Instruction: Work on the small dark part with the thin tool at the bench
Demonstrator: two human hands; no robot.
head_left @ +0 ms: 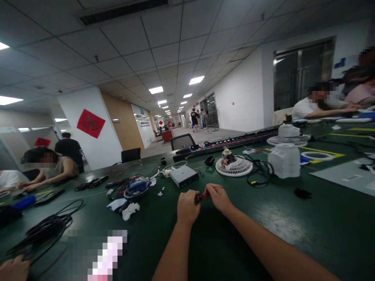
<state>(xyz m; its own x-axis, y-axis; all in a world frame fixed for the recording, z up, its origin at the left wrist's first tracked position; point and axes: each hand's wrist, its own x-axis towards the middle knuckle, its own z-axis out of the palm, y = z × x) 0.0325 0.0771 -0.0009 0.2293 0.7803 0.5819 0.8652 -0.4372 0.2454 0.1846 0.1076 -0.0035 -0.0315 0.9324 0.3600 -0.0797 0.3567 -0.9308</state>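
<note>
As left hand (187, 207) and right hand (219, 199) meet, a small dark object (198, 198) sits between them

Seen from the head camera, where both forearms reach forward over the green tabletop (146, 238), the object is held a little above the surface, near the middle of the scene. The left hand's grip is closed, its fingers curled around one end; the right hand's grip is pinched together at the other end, thumb and fingertips covering much of it. What exactly the object is cannot be told, as it is small and partly hidden.

Just beyond the left hand lies a grey box-shaped unit (184, 177). Farther to the right, a round white grille (238, 168) carries a bare motor assembly (227, 157), with a coiled black cable (265, 177) beside it and a white housing (284, 160) standing next to that. A small black tray (209, 160) lies between the grey unit and the grille.

To the left, a dish (126, 194) holds blue material (139, 185), with crumpled white tissue (131, 211) near it. A loose bundle of black cable (48, 222) spreads at far left, and another person's hand (14, 268) shows in the lower left corner.
</note>
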